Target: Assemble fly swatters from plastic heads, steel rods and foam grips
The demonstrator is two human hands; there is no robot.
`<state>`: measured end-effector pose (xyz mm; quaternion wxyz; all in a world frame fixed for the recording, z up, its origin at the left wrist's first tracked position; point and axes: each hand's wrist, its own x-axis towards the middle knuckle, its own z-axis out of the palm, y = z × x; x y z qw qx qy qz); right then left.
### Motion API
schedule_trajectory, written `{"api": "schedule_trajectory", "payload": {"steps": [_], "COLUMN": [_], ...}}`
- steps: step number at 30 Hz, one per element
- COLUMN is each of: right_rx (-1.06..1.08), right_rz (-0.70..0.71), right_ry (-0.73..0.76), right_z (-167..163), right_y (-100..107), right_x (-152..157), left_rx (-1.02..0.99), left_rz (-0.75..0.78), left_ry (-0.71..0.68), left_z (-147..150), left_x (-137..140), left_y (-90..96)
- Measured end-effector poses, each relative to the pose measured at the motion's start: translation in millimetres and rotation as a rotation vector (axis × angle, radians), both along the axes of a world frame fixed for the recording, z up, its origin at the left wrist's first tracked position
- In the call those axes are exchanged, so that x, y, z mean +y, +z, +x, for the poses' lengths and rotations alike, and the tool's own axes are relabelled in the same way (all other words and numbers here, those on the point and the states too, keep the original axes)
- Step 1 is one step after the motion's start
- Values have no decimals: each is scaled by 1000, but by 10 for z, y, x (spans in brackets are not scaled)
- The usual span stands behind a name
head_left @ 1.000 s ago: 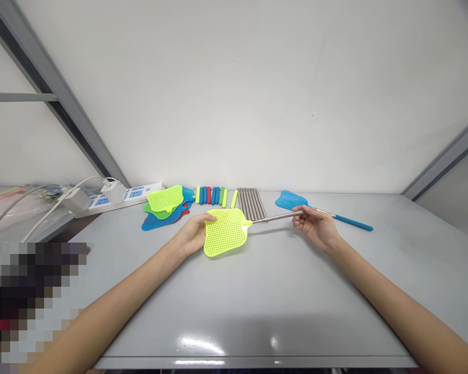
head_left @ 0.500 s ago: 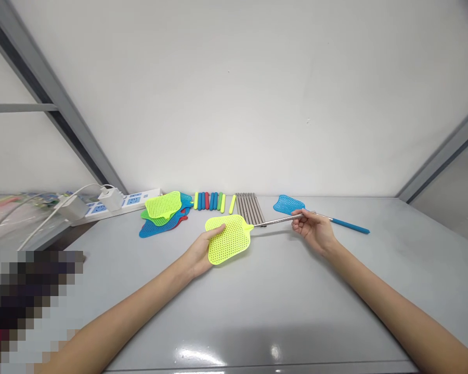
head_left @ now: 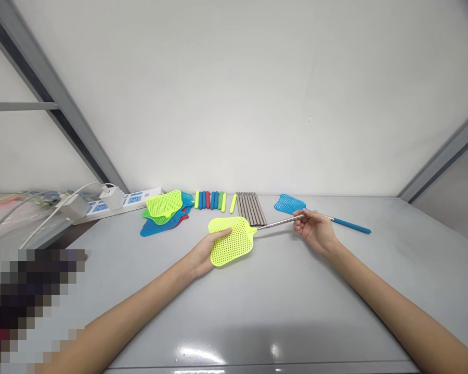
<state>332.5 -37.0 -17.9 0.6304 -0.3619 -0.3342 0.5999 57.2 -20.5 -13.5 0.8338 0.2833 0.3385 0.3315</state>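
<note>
My left hand (head_left: 206, 254) grips a yellow-green fly swatter head (head_left: 234, 244), thumb on top of the mesh and fingers beneath. From the head's neck a thin metal rod (head_left: 278, 223) runs to the right. My right hand (head_left: 315, 231) pinches that rod near its far end between thumb and fingertips. Rod and head are joined at the neck, held just above the table. Behind my right hand lies a fly swatter with a blue head (head_left: 289, 203) and a blue handle grip (head_left: 351, 225); the hand hides part of its shaft.
Several metal rods (head_left: 251, 209) lie side by side near the wall. Left of them are a single yellow grip (head_left: 233, 203) and a row of coloured grips (head_left: 215, 200). Stacked swatter heads (head_left: 164, 204) sit farther left, beside a power strip (head_left: 142, 197) with plugged-in adapters and cables.
The yellow-green head has shifted slightly right and down with my left hand. My right hand stays on the rod, nearly unmoved.
</note>
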Motion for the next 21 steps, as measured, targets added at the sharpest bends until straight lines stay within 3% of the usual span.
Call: {"api": "schedule_trajectory", "payload": {"steps": [21], "right_rx": [-35], "right_rz": [-54], "right_ry": [21], "right_z": [-63], "right_y": [-51], "right_x": [4], "left_rx": [-24], "left_rz": [3], "left_ry": [28], "left_z": [-8], "left_x": [11], "left_y": [-12]}}
